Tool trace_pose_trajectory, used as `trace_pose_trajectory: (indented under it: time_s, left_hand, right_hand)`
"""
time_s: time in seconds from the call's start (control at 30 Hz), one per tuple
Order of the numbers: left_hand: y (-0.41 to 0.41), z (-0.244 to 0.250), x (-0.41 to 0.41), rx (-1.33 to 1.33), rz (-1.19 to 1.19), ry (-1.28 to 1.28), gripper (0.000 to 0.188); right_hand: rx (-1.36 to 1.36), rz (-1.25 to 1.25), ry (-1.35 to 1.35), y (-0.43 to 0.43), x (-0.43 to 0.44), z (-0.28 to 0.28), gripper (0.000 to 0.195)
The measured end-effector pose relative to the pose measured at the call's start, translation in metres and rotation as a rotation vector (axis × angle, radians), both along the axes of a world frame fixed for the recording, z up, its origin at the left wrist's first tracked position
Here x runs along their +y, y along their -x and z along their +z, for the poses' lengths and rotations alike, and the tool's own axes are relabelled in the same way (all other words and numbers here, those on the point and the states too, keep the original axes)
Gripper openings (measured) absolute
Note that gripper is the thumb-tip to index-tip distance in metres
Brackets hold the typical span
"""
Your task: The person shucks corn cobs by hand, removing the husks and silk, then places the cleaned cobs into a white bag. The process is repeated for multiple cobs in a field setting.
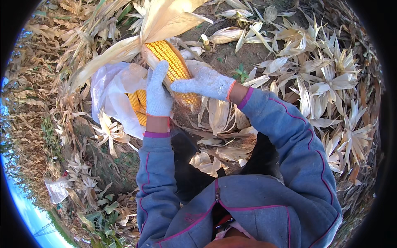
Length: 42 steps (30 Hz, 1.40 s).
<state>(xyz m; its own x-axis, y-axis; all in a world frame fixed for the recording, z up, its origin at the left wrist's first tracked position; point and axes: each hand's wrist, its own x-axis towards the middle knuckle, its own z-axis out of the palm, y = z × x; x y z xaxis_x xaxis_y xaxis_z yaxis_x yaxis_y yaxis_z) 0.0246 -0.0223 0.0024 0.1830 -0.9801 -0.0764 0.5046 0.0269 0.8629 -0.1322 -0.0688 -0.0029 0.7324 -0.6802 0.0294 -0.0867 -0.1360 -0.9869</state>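
A partly husked ear of corn is held between my two gloved hands, its yellow kernels bare along the upper side. Dry husk leaves are peeled back from its far end and spread out beyond it. My left hand, in a white knit glove, grips the ear's left side with the thumb up along the husk. From the right, my right hand wraps the ear near its silky tip, thumb across the kernels. Left of my left wrist, several husked yellow ears show inside a white plastic sack.
Empty dry husks lie heaped on the right. An unhusked ear rests on the bare soil ahead. Dry corn stalks and leaves cover the left side. A pale sheet or bag lies at the lower left.
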Motion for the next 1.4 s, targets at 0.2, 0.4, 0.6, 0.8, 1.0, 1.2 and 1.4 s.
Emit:
trace_pose_trajectory:
  time_s: [0.2,0.4,0.6,0.8,1.0,1.2,1.4]
  left_hand:
    - [-0.025,-0.044,-0.008,-0.306,0.07,0.05,0.05]
    - [-0.008,-0.016,-0.003,0.166,0.131,-0.038,0.049]
    - [-0.005,-0.011,-0.002,0.174,0.165,-0.057,0.051]
    - [-0.002,-0.008,-0.002,0.124,0.144,-0.032,0.051]
    - [0.002,-0.002,-0.001,0.157,0.119,0.047,0.054]
    - [0.0,-0.004,0.002,0.106,0.153,0.044,0.055]
    - [0.003,-0.003,0.002,0.141,0.111,0.021,0.058]
  right_hand:
    - [0.534,-0.168,0.489,-0.005,0.0,-0.006,0.072]
    - [0.337,-0.172,0.482,-0.001,0.001,-0.002,0.068]
    - [0.271,-0.182,0.607,0.004,-0.002,-0.005,0.045]
    - [0.39,-0.265,0.632,0.003,-0.007,-0.013,0.033]
    - [0.338,-0.369,0.575,0.01,-0.021,-0.01,0.037]
    - [0.076,-0.177,0.402,0.02,-0.028,-0.003,0.043]
    - [0.222,-0.302,0.582,0.019,-0.026,-0.003,0.037]
